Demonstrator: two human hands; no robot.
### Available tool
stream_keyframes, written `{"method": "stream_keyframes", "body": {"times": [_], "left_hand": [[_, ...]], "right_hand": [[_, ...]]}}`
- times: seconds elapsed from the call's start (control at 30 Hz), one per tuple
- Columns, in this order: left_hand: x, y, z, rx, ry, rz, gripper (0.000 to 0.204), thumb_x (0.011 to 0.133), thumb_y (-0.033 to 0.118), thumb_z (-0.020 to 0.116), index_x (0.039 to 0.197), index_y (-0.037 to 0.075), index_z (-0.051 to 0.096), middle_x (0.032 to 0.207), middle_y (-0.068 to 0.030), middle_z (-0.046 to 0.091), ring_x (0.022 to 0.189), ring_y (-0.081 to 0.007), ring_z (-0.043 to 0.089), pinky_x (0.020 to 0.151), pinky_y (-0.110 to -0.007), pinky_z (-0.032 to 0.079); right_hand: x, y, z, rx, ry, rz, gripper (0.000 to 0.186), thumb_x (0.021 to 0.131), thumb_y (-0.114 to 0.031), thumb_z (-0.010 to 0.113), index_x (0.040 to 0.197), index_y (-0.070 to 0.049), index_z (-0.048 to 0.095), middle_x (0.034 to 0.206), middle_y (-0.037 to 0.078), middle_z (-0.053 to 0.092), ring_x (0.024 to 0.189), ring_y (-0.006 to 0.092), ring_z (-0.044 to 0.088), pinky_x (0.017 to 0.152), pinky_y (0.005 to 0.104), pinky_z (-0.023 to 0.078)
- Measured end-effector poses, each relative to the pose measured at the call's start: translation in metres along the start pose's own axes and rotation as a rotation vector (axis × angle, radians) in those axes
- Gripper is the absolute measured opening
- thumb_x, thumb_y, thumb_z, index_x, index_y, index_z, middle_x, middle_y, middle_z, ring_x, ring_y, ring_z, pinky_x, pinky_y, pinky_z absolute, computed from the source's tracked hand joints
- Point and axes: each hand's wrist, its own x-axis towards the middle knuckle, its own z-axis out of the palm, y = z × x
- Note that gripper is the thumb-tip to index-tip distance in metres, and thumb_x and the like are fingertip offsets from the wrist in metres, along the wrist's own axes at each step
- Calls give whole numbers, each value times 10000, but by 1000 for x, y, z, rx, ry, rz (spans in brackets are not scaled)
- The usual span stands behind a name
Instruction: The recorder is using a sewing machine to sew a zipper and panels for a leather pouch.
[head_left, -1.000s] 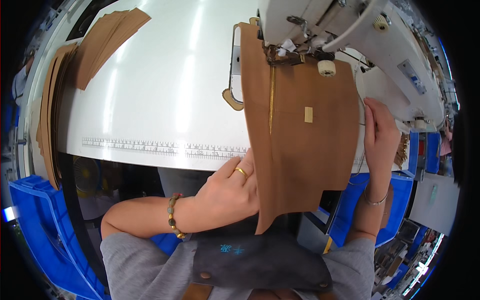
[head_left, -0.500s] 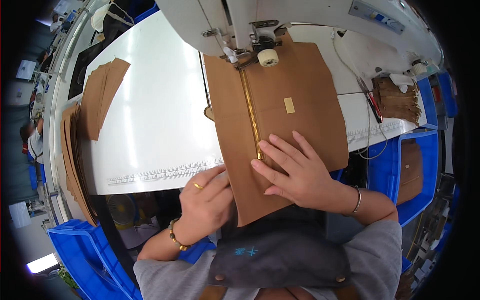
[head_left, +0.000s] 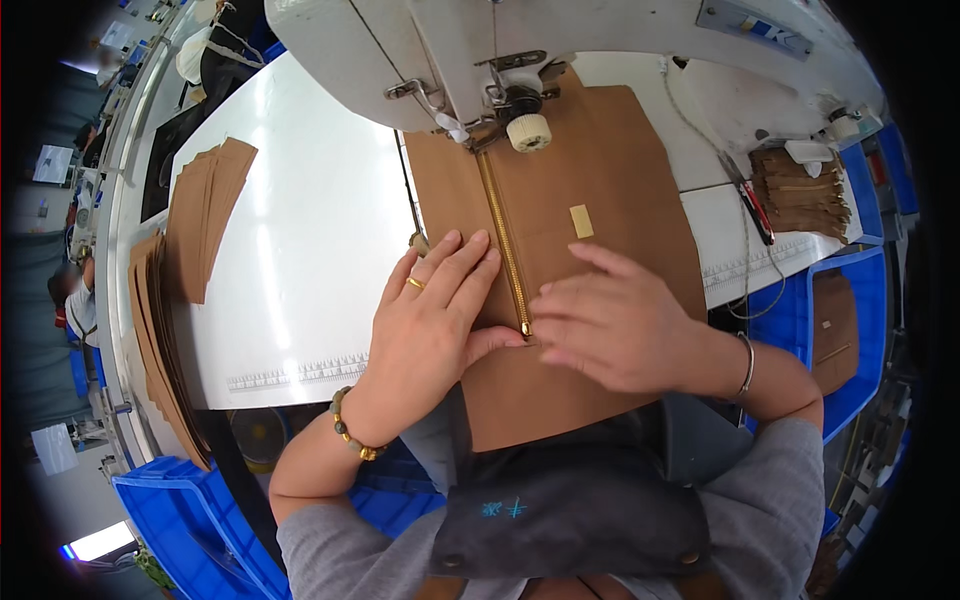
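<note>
A brown leather-like panel [head_left: 640, 160] lies under the white sewing machine head [head_left: 420, 60], with a gold-toothed zipper [head_left: 506, 235] running down it from the presser foot. My left hand [head_left: 430, 305] lies on the panel just left of the zipper, fingers stretched out, its thumb by the zipper's near end. To the right of that end is my right hand [head_left: 620, 320], slightly blurred, its fingers apart and partly bent over the panel. Neither hand grips anything that I can see. A small pale gold patch [head_left: 581, 221] sits on the panel beyond my right hand.
Brown cut pieces [head_left: 210, 215] lie in stacks on the left of the white table [head_left: 300, 230]. Red-handled snips [head_left: 755, 212] and a pile of brown pieces [head_left: 800, 195] are at right. Blue bins [head_left: 845, 370] stand on both sides below the table.
My left hand has moved from the panel's left edge up onto its surface beside the zipper, its fingers straightening. My right hand has shifted slightly right, its fingers now more bent.
</note>
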Motion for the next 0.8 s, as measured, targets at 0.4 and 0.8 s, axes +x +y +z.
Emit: {"method": "stream_keyframes", "body": {"times": [0.4,0.8], "left_hand": [[7,-1,-1,-69,50,20,921,682,507,842,1439,32,618,1483,-111,621,1327,-330,593,1115,-434,464],[12,2,-5,37,5,30,896,674,570,810,1383,43,661,1462,-53,643,1271,-272,621,1100,-444,442]], "right_hand": [[26,30,1,-182,-2,127,781,724,-542,833,1290,-28,672,1332,86,629,1294,282,575,1181,555,402],[24,32,-2,-205,-21,109,773,730,-540,822,1293,-29,685,1332,78,631,1284,267,589,1201,557,376]]}}
